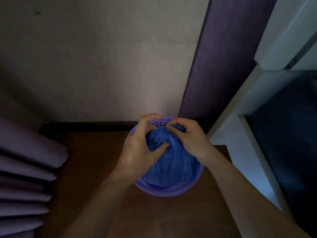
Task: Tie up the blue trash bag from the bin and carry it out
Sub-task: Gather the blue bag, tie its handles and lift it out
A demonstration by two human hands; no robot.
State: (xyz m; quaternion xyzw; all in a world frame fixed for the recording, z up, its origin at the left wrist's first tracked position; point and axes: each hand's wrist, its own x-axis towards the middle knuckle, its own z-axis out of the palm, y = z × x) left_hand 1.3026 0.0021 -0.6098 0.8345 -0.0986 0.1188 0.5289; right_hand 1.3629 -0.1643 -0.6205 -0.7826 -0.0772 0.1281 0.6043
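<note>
A blue trash bag (pixel 173 167) sits inside a round purple perforated bin (pixel 164 192) on the brown floor, close to the wall. The bag's top is gathered into a twisted bunch above the bin. My left hand (pixel 139 150) grips the left side of the bunch, thumb pressed into the plastic. My right hand (pixel 190 138) pinches the right side of the bunch, fingers curled over it. The two hands almost touch over the bin's far rim. The bag's lower part is hidden by the bin.
A pale wall (pixel 103 66) rises right behind the bin, with a dark baseboard (pixel 85 126). Purple curtain folds (pixel 25 169) hang at the left. A purple panel (pixel 223 57) and a white shelf frame (pixel 243 143) stand close on the right. Brown floor (pixel 96 169) lies left of the bin.
</note>
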